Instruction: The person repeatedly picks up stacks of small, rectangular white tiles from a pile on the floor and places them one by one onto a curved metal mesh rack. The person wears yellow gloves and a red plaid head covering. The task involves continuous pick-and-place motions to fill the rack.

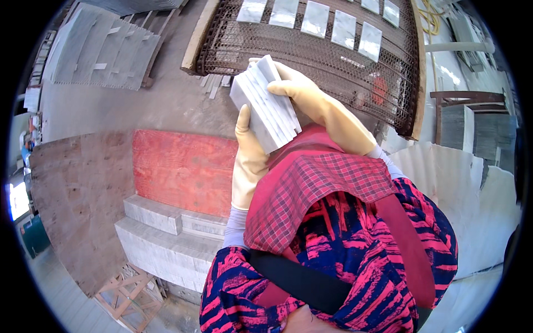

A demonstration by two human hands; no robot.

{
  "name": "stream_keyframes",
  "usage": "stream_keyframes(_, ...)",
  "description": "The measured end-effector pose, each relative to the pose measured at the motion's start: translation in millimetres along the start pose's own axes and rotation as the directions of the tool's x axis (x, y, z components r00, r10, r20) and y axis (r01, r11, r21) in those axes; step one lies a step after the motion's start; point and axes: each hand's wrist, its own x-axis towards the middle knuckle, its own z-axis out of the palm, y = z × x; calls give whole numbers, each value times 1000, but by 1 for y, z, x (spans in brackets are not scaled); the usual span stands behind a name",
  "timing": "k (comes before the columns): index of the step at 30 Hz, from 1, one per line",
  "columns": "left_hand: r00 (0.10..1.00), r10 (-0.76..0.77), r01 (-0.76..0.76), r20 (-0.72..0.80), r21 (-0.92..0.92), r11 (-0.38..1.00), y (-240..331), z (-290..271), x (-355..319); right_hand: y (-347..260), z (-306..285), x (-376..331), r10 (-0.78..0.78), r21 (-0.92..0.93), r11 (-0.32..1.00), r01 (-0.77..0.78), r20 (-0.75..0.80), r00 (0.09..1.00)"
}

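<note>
A stack of several white-grey marble tiles (264,114) is held up in front of my body, tilted, with its layered edges facing me. My left hand (248,147), in a cream rubber glove, grips the lower left side with the thumb up along the face. My right hand (302,91), gloved alike, holds the upper right side, its thumb pressed over the tile edges. The fingers behind the stack are mostly hidden. Beyond the stack, more marble tiles (315,18) lie spaced apart on a brown mesh conveyor (266,50).
Tall stone slabs (105,50) are stacked at the far left. A red board (183,169) and grey stone blocks (166,244) stand at my left, beside a brown plywood sheet (83,194). The conveyor has a wooden side rail (420,83). At the right are a rack of slabs (472,127) and pale sheeting (444,172).
</note>
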Motion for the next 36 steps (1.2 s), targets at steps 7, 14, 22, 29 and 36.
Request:
stream_keyframes(7, 998, 7, -10, -57, -57, 998, 15, -26, 7, -19, 6, -22, -66, -507, 853, -121, -335, 940)
stream_keyframes(14, 953, 205, -196, -224, 61, 979, 32, -34, 25, 1, -59, -40, -168, -275, 961, -21, -645, 745)
stream_keyframes(22, 909, 302, -299, -287, 56, 953, 41, -60, 4, -23, -224, -66, -230, -333, 892, -305, -917, 326)
stream_keyframes(29, 980, 161, -175, -117, -119, 977, 47, -84, -2, -3, -329, -64, -291, -410, 738, -536, -910, 296)
stream_keyframes(36, 985, 104, -125, -137, -154, 980, 38, -69, 0, -21, -304, -85, -493, -568, 424, -705, -798, 347)
